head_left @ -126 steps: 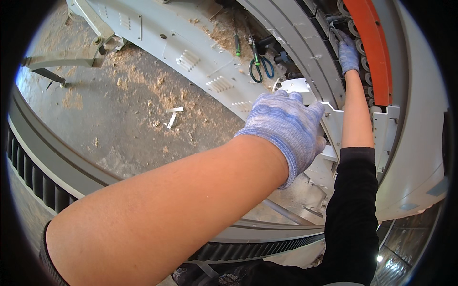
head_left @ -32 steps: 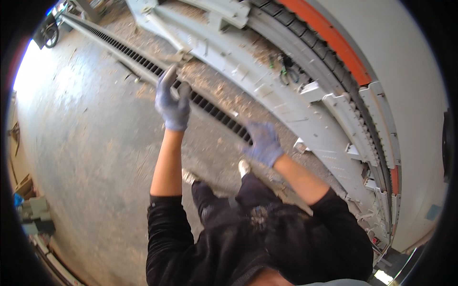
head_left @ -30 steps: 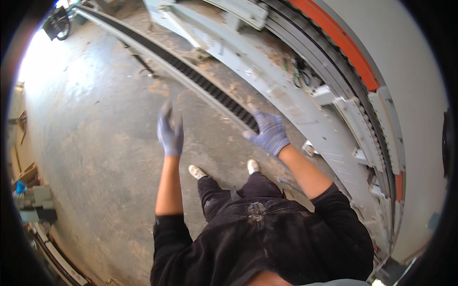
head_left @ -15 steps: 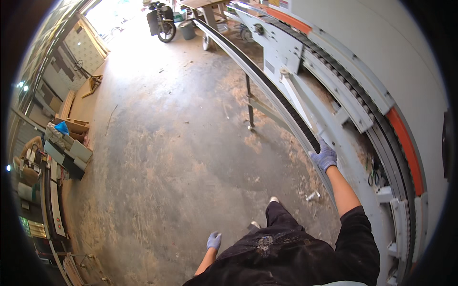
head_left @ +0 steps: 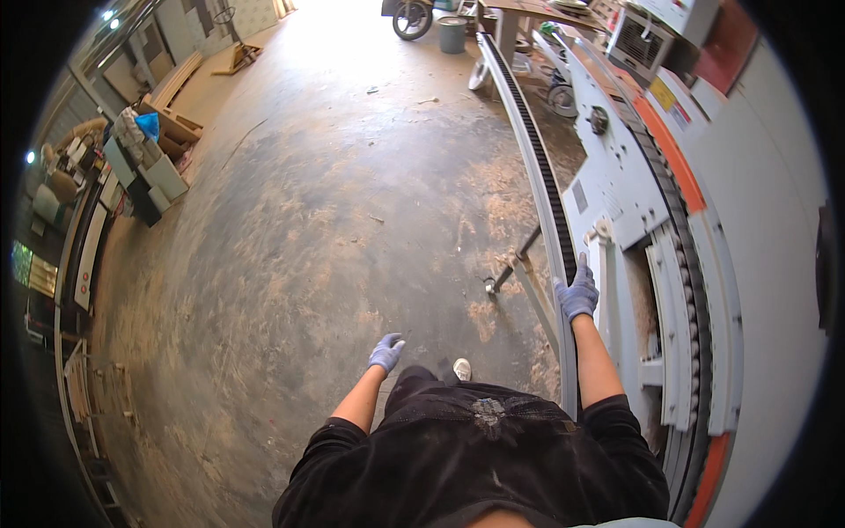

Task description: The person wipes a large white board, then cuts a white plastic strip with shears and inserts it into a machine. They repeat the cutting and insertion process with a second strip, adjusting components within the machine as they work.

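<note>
My right hand (head_left: pixel 577 295), in a purple-grey knit glove, lies on a long narrow rail (head_left: pixel 539 150) with a dark ribbed strip along its top. Its fingers stretch forward over the strip, and the thumb sits apart towards the rail's left edge. Beside that hand is the pale machine frame (head_left: pixel 607 189) with a white bar (head_left: pixel 598 264). My left hand (head_left: pixel 385 352), gloved alike, hangs over the concrete floor (head_left: pixel 290 264). It holds nothing, and its fingers are loosely bent and apart from the thumb.
A slanted support leg (head_left: pixel 515 261) stands under the rail. Far ahead are a grey bucket (head_left: pixel 451 35), a motorbike wheel (head_left: pixel 411 18) and a wooden table (head_left: pixel 528 11). Stacked boards (head_left: pixel 163 176) and a yellow pallet jack (head_left: pixel 238 59) line the left side. Sawdust streaks the floor.
I have moved forward along the machine and the view has swung right. My right hand is farther along the rail, closer to the white bar's upper end. My left hand has come forward and up.
</note>
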The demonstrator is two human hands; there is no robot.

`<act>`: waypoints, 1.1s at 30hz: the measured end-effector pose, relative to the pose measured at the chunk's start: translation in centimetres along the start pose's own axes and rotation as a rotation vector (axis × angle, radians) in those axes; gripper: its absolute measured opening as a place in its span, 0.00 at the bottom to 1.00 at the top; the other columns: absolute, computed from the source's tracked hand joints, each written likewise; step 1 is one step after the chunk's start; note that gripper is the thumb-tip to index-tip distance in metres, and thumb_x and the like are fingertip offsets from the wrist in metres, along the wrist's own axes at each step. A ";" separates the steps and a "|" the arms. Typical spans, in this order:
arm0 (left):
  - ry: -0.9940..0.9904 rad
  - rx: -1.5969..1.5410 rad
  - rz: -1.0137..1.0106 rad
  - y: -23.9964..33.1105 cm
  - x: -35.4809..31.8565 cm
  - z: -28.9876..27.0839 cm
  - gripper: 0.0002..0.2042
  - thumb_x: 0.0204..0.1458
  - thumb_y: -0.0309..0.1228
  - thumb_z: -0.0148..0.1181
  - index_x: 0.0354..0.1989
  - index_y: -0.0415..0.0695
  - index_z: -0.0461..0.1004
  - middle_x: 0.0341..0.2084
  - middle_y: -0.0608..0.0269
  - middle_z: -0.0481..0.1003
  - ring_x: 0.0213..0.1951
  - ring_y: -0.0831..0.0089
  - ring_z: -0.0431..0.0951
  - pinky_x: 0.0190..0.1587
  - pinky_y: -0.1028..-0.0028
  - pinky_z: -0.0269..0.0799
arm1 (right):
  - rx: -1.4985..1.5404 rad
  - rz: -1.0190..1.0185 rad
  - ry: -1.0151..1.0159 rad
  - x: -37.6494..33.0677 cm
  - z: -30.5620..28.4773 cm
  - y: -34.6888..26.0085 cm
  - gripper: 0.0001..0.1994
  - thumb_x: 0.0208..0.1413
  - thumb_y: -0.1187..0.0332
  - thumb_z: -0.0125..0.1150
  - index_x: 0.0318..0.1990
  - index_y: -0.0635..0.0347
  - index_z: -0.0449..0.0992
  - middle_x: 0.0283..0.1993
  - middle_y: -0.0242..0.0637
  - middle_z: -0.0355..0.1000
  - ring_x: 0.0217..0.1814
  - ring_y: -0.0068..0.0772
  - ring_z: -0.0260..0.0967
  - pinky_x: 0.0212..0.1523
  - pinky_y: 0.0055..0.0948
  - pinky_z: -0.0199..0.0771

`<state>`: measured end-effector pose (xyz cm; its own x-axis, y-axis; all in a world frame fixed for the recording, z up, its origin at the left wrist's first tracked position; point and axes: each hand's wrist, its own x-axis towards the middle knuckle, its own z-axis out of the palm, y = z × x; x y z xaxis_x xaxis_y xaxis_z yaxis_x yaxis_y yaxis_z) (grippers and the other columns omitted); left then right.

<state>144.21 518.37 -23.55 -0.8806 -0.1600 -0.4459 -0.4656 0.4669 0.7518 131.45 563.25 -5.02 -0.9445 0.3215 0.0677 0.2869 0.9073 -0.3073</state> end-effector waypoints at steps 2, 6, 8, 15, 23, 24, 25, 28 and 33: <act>0.158 -0.088 -0.133 -2.3 1.8 -0.6 0.19 0.54 0.39 0.59 0.49 0.40 0.74 0.47 0.53 0.76 0.48 0.64 0.76 0.52 0.70 0.69 | -0.002 -0.038 -0.005 5.4 1.5 -2.0 0.46 0.43 0.54 0.65 0.69 0.52 0.47 0.62 0.46 0.61 0.61 0.49 0.62 0.58 0.42 0.65; 0.157 -0.219 -0.546 -7.8 4.0 -1.6 0.19 0.54 0.40 0.58 0.50 0.40 0.74 0.47 0.53 0.76 0.50 0.62 0.75 0.53 0.67 0.68 | 0.023 -0.025 -0.056 17.7 4.3 -6.2 0.44 0.45 0.53 0.64 0.69 0.51 0.49 0.61 0.48 0.62 0.61 0.50 0.63 0.59 0.42 0.65; 0.020 0.260 -0.438 -9.5 4.8 -2.9 0.23 0.56 0.48 0.48 0.43 0.39 0.77 0.43 0.43 0.76 0.47 0.49 0.76 0.49 0.58 0.70 | 0.000 -0.025 -0.024 23.7 5.8 -8.6 0.43 0.45 0.52 0.64 0.69 0.49 0.49 0.59 0.49 0.64 0.60 0.51 0.64 0.58 0.44 0.65; -0.184 0.411 -0.529 -4.7 19.9 -13.1 0.24 0.54 0.47 0.49 0.45 0.38 0.76 0.45 0.43 0.75 0.50 0.49 0.74 0.52 0.59 0.69 | 0.119 0.173 -0.139 39.4 7.5 -15.8 0.44 0.46 0.48 0.63 0.69 0.50 0.49 0.60 0.51 0.65 0.59 0.48 0.66 0.58 0.39 0.66; 0.096 0.154 -0.250 17.5 59.3 -22.4 0.21 0.52 0.42 0.58 0.47 0.37 0.75 0.45 0.46 0.76 0.48 0.55 0.76 0.51 0.64 0.70 | 0.196 0.273 -0.252 51.9 9.1 -21.0 0.45 0.46 0.47 0.64 0.69 0.54 0.50 0.67 0.51 0.57 0.67 0.48 0.58 0.64 0.36 0.59; 0.138 0.111 -0.040 21.0 63.6 -22.4 0.19 0.53 0.39 0.59 0.48 0.38 0.74 0.45 0.48 0.77 0.47 0.59 0.77 0.50 0.66 0.70 | 0.185 0.276 -0.257 53.4 9.5 -21.6 0.45 0.46 0.47 0.64 0.69 0.54 0.50 0.66 0.51 0.58 0.66 0.49 0.59 0.63 0.36 0.60; 0.148 0.065 0.047 24.6 68.0 -21.8 0.18 0.53 0.38 0.59 0.49 0.39 0.74 0.44 0.49 0.77 0.46 0.61 0.77 0.50 0.68 0.70 | 0.171 0.278 -0.262 55.2 9.7 -22.0 0.45 0.46 0.47 0.64 0.69 0.54 0.50 0.66 0.52 0.59 0.65 0.49 0.60 0.63 0.37 0.61; 0.117 -0.114 0.104 33.8 78.1 -18.5 0.18 0.54 0.38 0.59 0.49 0.39 0.73 0.44 0.50 0.77 0.46 0.62 0.77 0.50 0.68 0.70 | 0.240 0.181 -0.186 60.9 11.0 -23.7 0.44 0.45 0.46 0.64 0.67 0.54 0.54 0.59 0.57 0.65 0.58 0.53 0.66 0.59 0.39 0.64; -0.130 0.123 0.072 40.6 85.0 -12.8 0.21 0.54 0.43 0.59 0.50 0.41 0.74 0.46 0.48 0.76 0.49 0.59 0.76 0.52 0.67 0.70 | 0.166 0.173 -0.198 71.6 13.3 -27.7 0.43 0.44 0.47 0.64 0.66 0.57 0.55 0.57 0.57 0.66 0.58 0.52 0.67 0.59 0.38 0.65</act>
<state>49.32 512.62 -24.75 -0.8888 -0.0120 -0.4582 -0.3803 0.5771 0.7227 53.70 557.52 -4.26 -0.9016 0.3933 -0.1801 0.4310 0.7820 -0.4502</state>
